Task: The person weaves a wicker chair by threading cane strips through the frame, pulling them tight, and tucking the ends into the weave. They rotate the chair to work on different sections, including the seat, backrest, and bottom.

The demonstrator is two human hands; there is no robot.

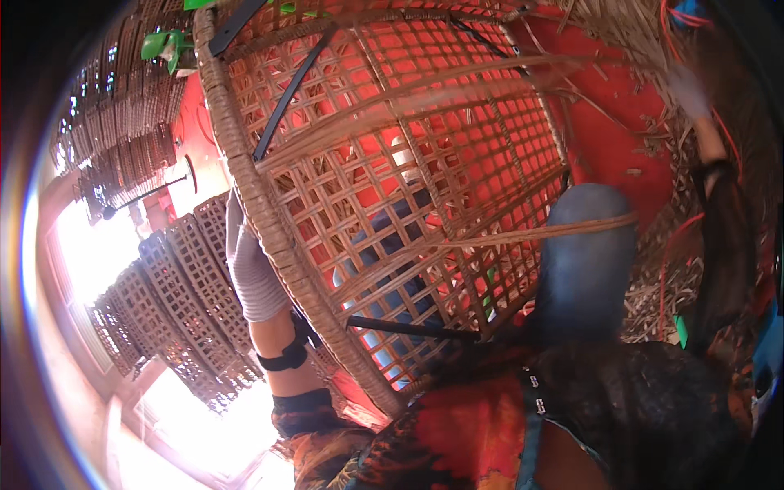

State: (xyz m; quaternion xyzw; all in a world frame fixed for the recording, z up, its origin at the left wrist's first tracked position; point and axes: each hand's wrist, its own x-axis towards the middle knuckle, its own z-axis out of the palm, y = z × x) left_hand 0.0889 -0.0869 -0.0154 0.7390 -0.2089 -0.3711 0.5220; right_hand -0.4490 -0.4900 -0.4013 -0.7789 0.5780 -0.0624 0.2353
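A large open-weave wicker basket (327, 253) tilts across my lap, its thick wrapped rim (265, 208) towards my left. My left hand (255, 265), in a striped pale glove, grips this rim from its outer side; the fingertips are hidden behind it. Far out to the right, my gloved right hand (690, 91) is blurred by motion. A long brown weaving strand (482, 72) runs from the lattice to this hand, which appears closed on its end. Another loose strand (539, 234) crosses over my knee (590, 253). Dark straight bars (294, 94) brace the basket's frame.
Beneath the basket lies a red floor covering (612, 106) with plant scraps. Dry strands (645, 286) lie heaped at the right, beside a red cord (665, 269). Stacked woven panels (184, 286) stand at the left near bright openings. A green plastic object (167, 49) sits beyond the rim.
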